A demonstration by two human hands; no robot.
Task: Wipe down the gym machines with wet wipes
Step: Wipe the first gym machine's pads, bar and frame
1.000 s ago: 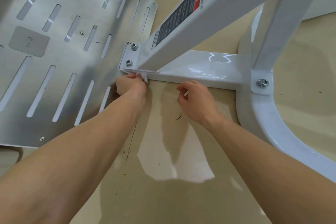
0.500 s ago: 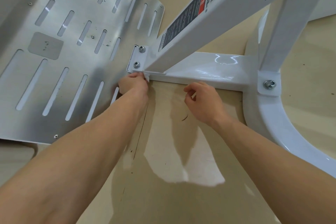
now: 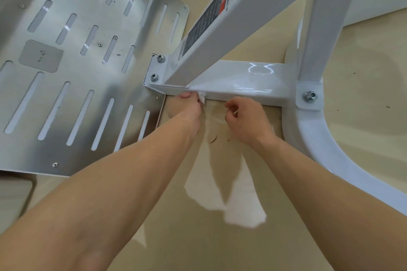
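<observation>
A white gym machine frame fills the upper right: a flat glossy crossbar (image 3: 246, 86) lies low over the floor, and a slanted post (image 3: 231, 28) with a label rises from it. My left hand (image 3: 187, 108) grips a small white wet wipe (image 3: 202, 98) and presses it against the crossbar's front edge, just below the foot of the slanted post. My right hand (image 3: 244, 119) hovers close to the right of it, below the crossbar, fingers curled; a small pale bit shows at its fingertips, too little to identify.
A slotted brushed-metal footplate (image 3: 77, 77) lies to the left, bolted at the bracket (image 3: 157, 68). A curved white base tube (image 3: 330, 156) sweeps down the right side, and an upright post (image 3: 323, 28) rises from a bolted plate (image 3: 309, 97). Tan floor with scuffs lies below.
My left hand with the wipe has slid a little rightward along the crossbar's front edge, away from the bolted corner. The right hand has stayed close beside it.
</observation>
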